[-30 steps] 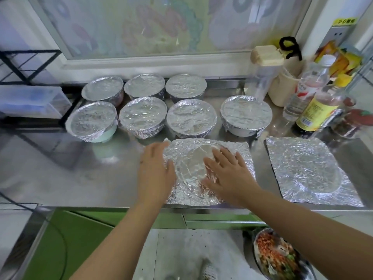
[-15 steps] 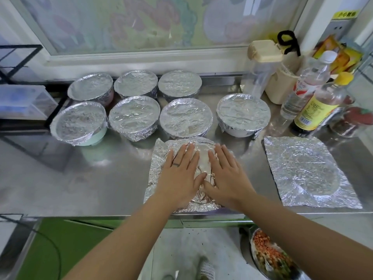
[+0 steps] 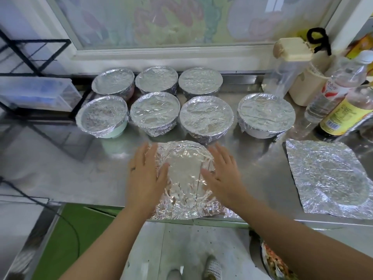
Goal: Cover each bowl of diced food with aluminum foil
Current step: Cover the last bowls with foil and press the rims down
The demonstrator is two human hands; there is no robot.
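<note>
Nearest, low under the right forearm and below the counter's front edge, a bowl of diced food (image 3: 276, 265) is sitting uncovered (only part of it is showing); on this evidence the right hand (image 3: 224, 178) is lying closer to it than the left hand (image 3: 144, 178). On the steel counter (image 3: 60, 168) the foil sheet (image 3: 185, 182) is lying between the two palms, its longer side running away from the body; both hands are pressing on its flanks with fingers straight and spread, grasping nothing. The sheet is looking crinkled and shiny, with a round ridge in it; whether a bowl is sitting beneath, I cannot tell. A spare sheet (image 3: 327, 178) is lying flat well to the right; behind, seven covered bowls (image 3: 205, 120) are standing in two rows, foil crimped tight round their rims; bottles (image 3: 343, 110) are standing at the far right.
</note>
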